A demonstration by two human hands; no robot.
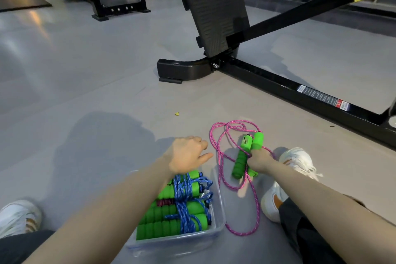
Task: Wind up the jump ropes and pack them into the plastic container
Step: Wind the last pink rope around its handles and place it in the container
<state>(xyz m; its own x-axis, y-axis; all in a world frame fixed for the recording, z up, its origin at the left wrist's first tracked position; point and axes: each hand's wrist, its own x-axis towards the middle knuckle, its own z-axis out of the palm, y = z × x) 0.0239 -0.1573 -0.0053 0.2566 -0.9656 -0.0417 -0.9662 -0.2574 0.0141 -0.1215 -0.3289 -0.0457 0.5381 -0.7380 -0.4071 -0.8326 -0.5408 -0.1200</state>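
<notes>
Pink jump rope (222,169) lies loose on the floor around the right hand (258,162), which clasps both green handles (246,156) together, likely as a winding core, while the empty, half-open left hand (186,154) hovers above the plastic container (220,221).

Pink speckled rope (222,163), green handles (244,156), blue rope (184,199), grey floor (85,70).
</notes>
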